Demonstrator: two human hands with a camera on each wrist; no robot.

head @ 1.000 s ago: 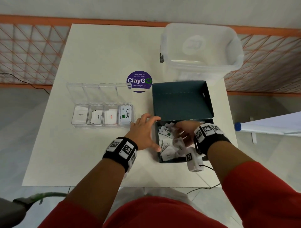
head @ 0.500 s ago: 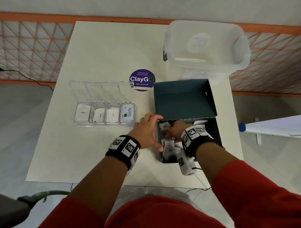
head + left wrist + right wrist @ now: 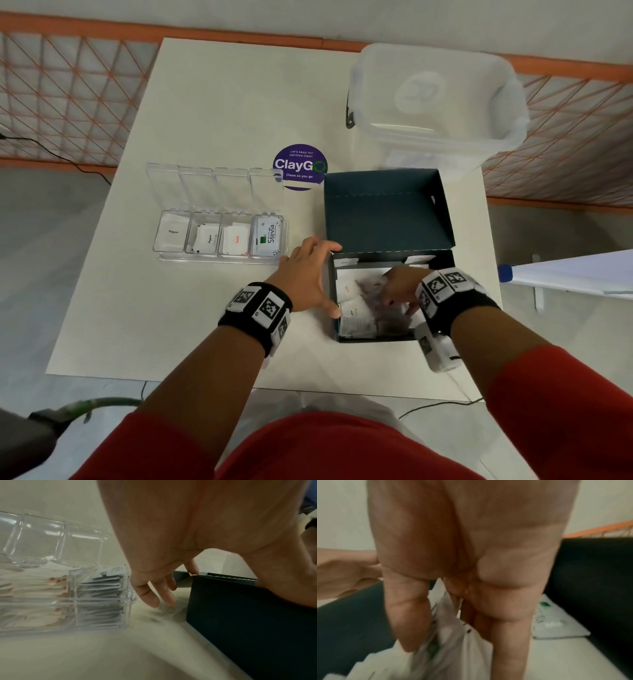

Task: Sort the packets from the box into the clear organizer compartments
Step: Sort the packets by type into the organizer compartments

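The dark teal box (image 3: 387, 212) stands open at the right, with loose white packets (image 3: 352, 284) in it. My left hand (image 3: 317, 274) rests against the box's left wall with its fingers spread and straight (image 3: 150, 597). My right hand (image 3: 397, 291) is down inside the box, blurred. In the right wrist view the right hand (image 3: 453, 622) pinches a white packet with green print (image 3: 447, 639) between thumb and fingers. Left of the box, the clear organizer (image 3: 219, 260) stands with its lid up. It holds sugar (image 3: 173, 233), pepper (image 3: 207, 238), salt (image 3: 236, 238) and Stevia (image 3: 269, 236) packets in separate compartments.
A large clear plastic bin (image 3: 435, 102) stands behind the box at the back right. A round purple sticker (image 3: 299, 166) lies on the white table (image 3: 205, 102) between organizer and box. The box sits close to the table's right and front edges. An orange mesh fence (image 3: 68, 85) runs behind.
My right hand has shifted about among the packets inside the box and now has one pinched. My left hand has stayed on the box's left wall.
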